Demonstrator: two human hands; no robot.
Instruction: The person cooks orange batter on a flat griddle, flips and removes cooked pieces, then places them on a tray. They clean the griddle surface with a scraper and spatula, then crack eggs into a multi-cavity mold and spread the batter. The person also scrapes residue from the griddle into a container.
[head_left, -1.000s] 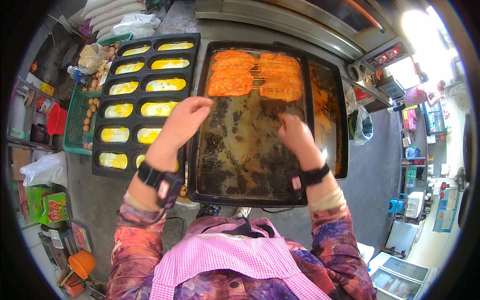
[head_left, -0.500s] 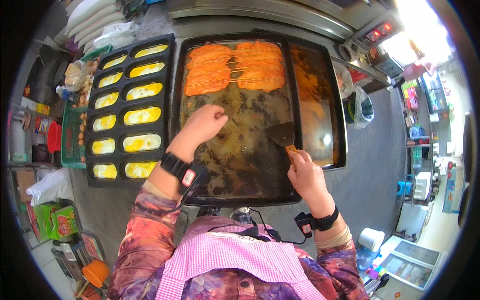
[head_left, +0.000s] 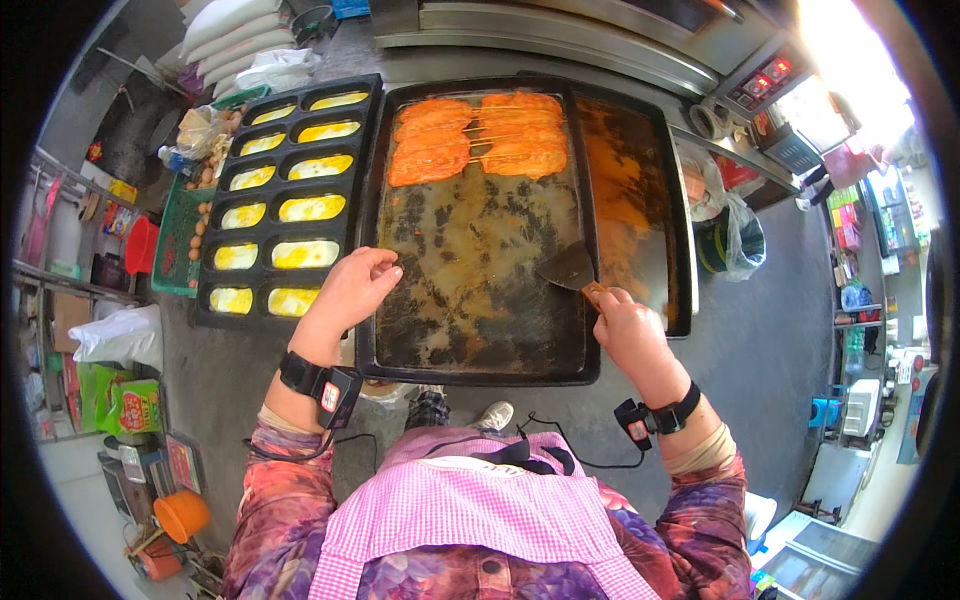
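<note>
My right hand [head_left: 632, 325] is closed round the short wooden handle of a scraper [head_left: 567, 267]. Its dark, wide blade rests at the right side of a black baking tray [head_left: 480, 379]. Beside the tray's left rim is my left hand [head_left: 355, 292], fingers loosely bent, with nothing visible in it. At the far end of the tray lie several flat orange-red pieces of meat [head_left: 522, 135] in two columns, thin sticks joining them in the middle. The tray's near part has a wet, oily, dark-blotched surface.
To the left stands a black mould pan [head_left: 262, 178] with egg in its oval hollows. A second tray [head_left: 680, 250] with orange liquid adjoins on the right. Eggs sit by a green crate [head_left: 178, 240]. A bagged bin [head_left: 735, 240] stands at the right; an oven [head_left: 560, 35] is behind.
My left hand has drawn back from over the tray to its left rim. My right hand still holds the scraper in nearly the same spot. The whole view has shifted slightly.
</note>
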